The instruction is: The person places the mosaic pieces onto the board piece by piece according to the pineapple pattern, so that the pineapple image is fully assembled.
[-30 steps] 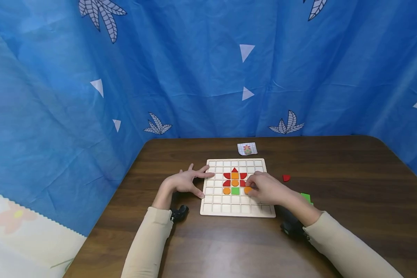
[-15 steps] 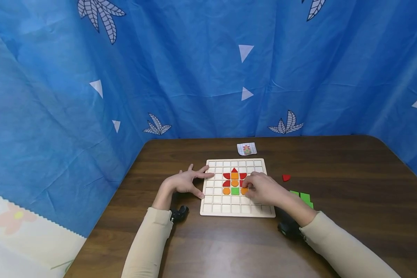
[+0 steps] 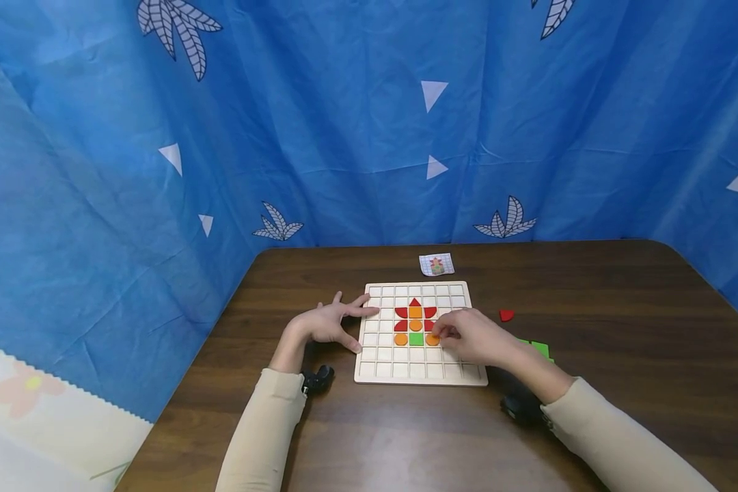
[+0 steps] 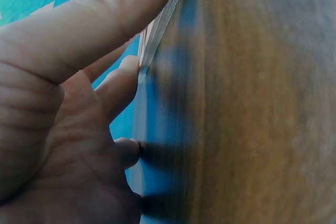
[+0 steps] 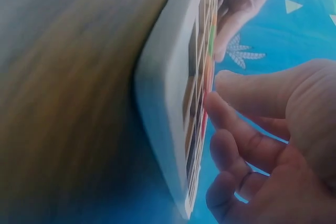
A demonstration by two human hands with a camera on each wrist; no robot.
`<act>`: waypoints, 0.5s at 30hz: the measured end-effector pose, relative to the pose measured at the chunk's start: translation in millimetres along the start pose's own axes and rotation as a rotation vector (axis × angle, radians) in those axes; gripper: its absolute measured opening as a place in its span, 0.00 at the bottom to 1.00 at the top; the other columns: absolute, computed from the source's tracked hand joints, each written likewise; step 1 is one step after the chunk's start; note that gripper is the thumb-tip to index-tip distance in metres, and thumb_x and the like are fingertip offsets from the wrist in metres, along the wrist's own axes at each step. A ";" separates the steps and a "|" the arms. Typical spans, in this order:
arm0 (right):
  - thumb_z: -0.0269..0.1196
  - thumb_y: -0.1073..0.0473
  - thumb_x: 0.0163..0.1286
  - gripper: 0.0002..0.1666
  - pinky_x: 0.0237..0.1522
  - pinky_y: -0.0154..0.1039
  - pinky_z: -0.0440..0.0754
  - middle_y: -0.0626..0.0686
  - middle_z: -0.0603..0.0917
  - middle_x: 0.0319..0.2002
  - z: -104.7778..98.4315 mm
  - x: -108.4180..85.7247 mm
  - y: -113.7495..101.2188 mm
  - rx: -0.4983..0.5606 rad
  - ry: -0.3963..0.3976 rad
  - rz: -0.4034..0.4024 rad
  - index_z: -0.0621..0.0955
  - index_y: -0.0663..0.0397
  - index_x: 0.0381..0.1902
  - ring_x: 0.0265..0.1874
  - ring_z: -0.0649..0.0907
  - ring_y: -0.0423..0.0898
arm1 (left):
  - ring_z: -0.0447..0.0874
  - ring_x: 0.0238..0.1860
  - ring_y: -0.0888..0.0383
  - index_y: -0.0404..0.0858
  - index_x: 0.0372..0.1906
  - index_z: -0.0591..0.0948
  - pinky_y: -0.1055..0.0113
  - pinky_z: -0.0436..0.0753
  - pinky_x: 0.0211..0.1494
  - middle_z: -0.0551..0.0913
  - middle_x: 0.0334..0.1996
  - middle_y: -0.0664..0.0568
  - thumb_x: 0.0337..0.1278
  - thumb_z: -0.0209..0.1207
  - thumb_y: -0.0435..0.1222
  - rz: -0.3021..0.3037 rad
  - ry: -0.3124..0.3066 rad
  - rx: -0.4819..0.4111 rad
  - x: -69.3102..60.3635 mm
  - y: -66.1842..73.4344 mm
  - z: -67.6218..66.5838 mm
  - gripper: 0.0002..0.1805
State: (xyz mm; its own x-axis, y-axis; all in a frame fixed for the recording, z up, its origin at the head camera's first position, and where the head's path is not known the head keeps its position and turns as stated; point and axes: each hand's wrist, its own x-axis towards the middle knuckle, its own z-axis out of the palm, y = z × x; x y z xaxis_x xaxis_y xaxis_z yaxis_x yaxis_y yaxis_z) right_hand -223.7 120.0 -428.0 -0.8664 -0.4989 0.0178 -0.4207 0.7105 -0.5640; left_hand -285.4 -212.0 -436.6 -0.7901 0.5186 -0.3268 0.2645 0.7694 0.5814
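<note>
A pale wooden grid board [image 3: 384,370] lies on the table with coloured pieces in its middle cells. My left hand [image 3: 329,322] is spread at the board's left side, fingers on its edge and thumb [image 4: 121,11] against the rim. Beside an orange disc [image 3: 431,339], at its right edge, is my right hand [image 3: 475,336], thumb and bent fingers close together. The disc sits in a cell right of a green square [image 3: 416,339]; another orange disc [image 3: 401,339] is on the left. Above are red pieces, an orange square [image 3: 415,312] and a red triangle [image 3: 415,302].
A small printed card [image 3: 436,264] with a coloured pattern lies beyond the board. Right of the board are a loose red piece [image 3: 506,315] and green squares [image 3: 540,349], partly hidden by the right forearm. A blue curtain [image 3: 369,137] hangs behind the table.
The right hand brought the orange disc left into the cell beside the green square, then drew back slightly to the right. The left hand has stayed on the board's edge.
</note>
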 end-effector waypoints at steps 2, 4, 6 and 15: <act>0.71 0.65 0.65 0.10 0.38 0.35 0.81 0.43 0.86 0.34 -2.6 -4.0 4.0 -0.001 -0.001 -0.004 0.89 0.51 0.44 0.34 0.78 0.42 | 0.21 0.83 0.37 0.65 0.74 0.71 0.26 0.27 0.76 0.49 0.85 0.61 0.45 0.78 0.48 -0.001 0.002 -0.001 0.0 -0.2 0.2 0.47; 0.71 0.64 0.65 0.10 0.37 0.35 0.80 0.44 0.85 0.34 -5.8 -8.6 8.5 -0.001 -0.002 0.004 0.89 0.51 0.45 0.34 0.78 0.42 | 0.21 0.83 0.38 0.65 0.74 0.71 0.26 0.27 0.76 0.49 0.85 0.61 0.45 0.78 0.48 -0.003 0.003 -0.004 0.0 0.0 0.2 0.47; 0.71 0.63 0.66 0.11 0.37 0.34 0.80 0.44 0.85 0.34 -9.2 -13.9 13.1 0.000 0.003 0.016 0.88 0.51 0.46 0.34 0.78 0.42 | 0.21 0.83 0.38 0.65 0.74 0.71 0.26 0.27 0.76 0.49 0.85 0.61 0.45 0.78 0.48 -0.004 0.002 -0.006 0.0 0.1 0.3 0.47; 0.72 0.63 0.66 0.10 0.38 0.34 0.81 0.45 0.84 0.36 -23.9 -37.2 35.7 -0.023 0.054 0.052 0.87 0.52 0.46 0.36 0.78 0.43 | 0.21 0.83 0.38 0.65 0.74 0.71 0.26 0.27 0.76 0.48 0.85 0.61 0.45 0.78 0.49 -0.006 0.000 -0.012 0.2 0.7 -0.3 0.47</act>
State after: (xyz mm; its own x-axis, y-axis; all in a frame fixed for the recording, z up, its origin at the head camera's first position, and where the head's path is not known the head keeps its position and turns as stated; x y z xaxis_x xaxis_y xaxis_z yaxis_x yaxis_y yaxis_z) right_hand -212.8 175.8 -429.1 -0.9001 -0.4344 0.0339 -0.3806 0.7460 -0.5465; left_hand -285.5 -211.4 -436.0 -0.7919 0.5137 -0.3302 0.2529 0.7680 0.5884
